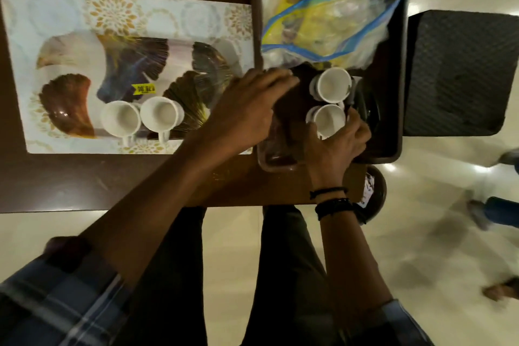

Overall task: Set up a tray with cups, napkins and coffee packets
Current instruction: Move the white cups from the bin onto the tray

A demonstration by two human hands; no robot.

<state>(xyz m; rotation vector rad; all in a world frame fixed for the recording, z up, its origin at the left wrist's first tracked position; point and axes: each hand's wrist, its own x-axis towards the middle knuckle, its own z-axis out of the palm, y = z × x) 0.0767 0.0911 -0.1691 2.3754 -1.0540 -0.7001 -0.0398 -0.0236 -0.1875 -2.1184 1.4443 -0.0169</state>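
The right hand (337,146) wraps a white cup (328,119) in the bin (393,64); the left hand (247,112) rests open. Cups break, so hold the side.

Dark brown table (84,182) over a pale glossy floor (421,233); black woven-textured chair (460,73) at its right end; a bystander's blue-trousered leg (502,211) at the far right.

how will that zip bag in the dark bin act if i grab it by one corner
The zip bag looks like thin, crumpled clear plastic, so it will probably sag and fold rather than hold its shape. Its blue zip edge lies wavy and may be open, so the yellow contents could slide out. It seems loosely filled, likely light, and leans above the white cups.
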